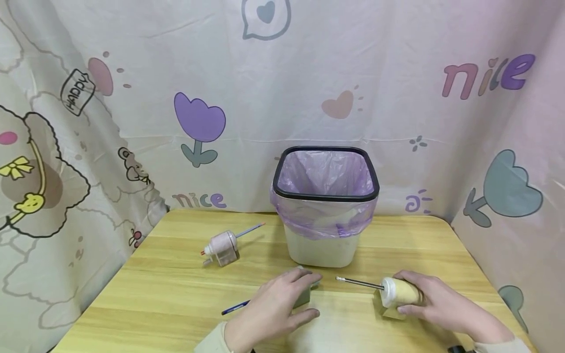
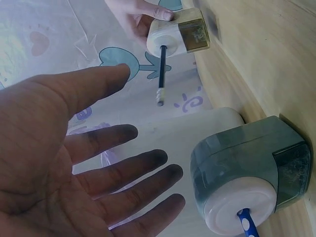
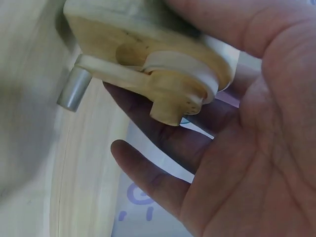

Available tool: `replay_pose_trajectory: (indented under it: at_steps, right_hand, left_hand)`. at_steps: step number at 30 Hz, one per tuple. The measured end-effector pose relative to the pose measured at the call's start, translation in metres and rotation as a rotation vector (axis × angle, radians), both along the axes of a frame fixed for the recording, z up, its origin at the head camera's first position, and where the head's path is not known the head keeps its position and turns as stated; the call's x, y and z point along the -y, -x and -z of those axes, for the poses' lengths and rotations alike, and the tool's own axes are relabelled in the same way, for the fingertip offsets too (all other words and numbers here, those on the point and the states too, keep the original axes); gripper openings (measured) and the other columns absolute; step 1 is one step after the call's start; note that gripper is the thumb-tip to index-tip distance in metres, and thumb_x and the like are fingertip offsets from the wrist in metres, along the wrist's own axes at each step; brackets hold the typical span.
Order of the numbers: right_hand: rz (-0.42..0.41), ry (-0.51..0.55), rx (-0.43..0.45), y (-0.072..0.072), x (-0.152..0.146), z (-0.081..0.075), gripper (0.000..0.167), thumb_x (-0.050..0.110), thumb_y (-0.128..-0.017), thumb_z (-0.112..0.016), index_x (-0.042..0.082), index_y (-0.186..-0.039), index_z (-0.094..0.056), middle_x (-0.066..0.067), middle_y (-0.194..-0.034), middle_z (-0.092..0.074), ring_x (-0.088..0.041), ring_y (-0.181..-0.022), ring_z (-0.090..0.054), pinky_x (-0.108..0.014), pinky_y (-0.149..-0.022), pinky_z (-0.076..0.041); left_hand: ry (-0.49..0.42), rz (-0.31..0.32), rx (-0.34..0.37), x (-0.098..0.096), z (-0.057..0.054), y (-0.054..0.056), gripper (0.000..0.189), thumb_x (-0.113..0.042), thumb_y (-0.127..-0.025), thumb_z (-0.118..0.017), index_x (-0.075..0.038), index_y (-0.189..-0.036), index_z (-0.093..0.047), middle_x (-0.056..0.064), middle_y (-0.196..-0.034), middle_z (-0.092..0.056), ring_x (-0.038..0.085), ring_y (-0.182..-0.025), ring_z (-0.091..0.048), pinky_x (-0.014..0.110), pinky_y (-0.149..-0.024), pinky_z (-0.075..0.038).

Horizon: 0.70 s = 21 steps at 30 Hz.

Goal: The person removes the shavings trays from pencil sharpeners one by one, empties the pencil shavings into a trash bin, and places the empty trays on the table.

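Note:
My left hand hovers beside a green crank pencil sharpener, its fingers spread and palm bare in the left wrist view. A blue dotted pencil sticks out of that sharpener's front hole; the head view hides most of the sharpener behind the hand. On the right, my right hand grips a yellow pencil sharpener with thumb and fingers around its body. A dark pencil juts from its white front, pointing left. The right wrist view shows its crank handle, which no finger holds.
Behind the hands stands a white trash bin with a black rim and purple liner. At the left lies a pink pencil sharpener holding a blue pencil. A printed curtain surrounds the wooden table.

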State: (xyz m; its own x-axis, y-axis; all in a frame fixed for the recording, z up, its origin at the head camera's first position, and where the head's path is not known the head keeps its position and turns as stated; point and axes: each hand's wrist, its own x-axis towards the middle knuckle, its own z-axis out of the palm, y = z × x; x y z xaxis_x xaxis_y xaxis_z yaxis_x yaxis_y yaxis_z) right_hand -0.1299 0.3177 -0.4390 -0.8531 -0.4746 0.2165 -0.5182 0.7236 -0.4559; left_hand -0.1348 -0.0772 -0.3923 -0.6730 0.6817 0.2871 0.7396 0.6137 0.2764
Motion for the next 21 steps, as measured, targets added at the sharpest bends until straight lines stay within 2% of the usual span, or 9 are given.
replay_pose_trajectory:
  at_steps: [8,15,18,21]
  right_hand:
    - [0.001,0.075,-0.062,-0.016,0.009,-0.011,0.045,0.032,-0.09,-0.088,0.03,-0.128,-0.065,0.023,-0.1,-0.064,0.008,-0.084,-0.054,-0.019,-0.066,-0.046]
    - [-0.014,0.096,-0.109,-0.028,0.021,-0.024,0.048,0.029,-0.09,-0.088,0.032,-0.131,-0.064,0.02,-0.1,-0.066,0.007,-0.085,-0.055,-0.018,-0.067,-0.046]
    - [0.0,0.095,-0.134,-0.033,0.027,-0.029,0.05,0.029,-0.088,-0.089,0.034,-0.131,-0.064,0.021,-0.1,-0.066,0.008,-0.085,-0.054,-0.018,-0.066,-0.045]
    - [0.027,0.093,-0.148,-0.037,0.033,-0.034,0.051,0.03,-0.087,-0.09,0.037,-0.13,-0.063,0.024,-0.099,-0.064,0.008,-0.084,-0.054,-0.018,-0.066,-0.045]
  left_hand:
    - [-0.009,0.013,0.003,-0.002,0.003,0.0,0.055,-0.041,-0.097,-0.08,-0.022,-0.146,-0.064,-0.007,-0.13,-0.071,0.008,-0.112,-0.069,0.029,-0.088,-0.064]
    - [-0.049,0.034,0.02,-0.002,0.004,-0.001,0.054,-0.04,-0.097,-0.08,-0.021,-0.145,-0.065,-0.008,-0.123,-0.071,0.001,-0.105,-0.062,0.025,-0.085,-0.06]
    - [-0.076,0.048,0.029,-0.003,0.004,-0.001,0.052,-0.039,-0.097,-0.079,-0.02,-0.144,-0.065,-0.01,-0.119,-0.07,0.0,-0.102,-0.06,0.024,-0.084,-0.058]
    - [-0.1,0.058,0.046,-0.004,0.005,-0.001,0.051,-0.039,-0.098,-0.078,-0.02,-0.144,-0.064,-0.009,-0.12,-0.072,0.002,-0.106,-0.063,0.027,-0.088,-0.059]
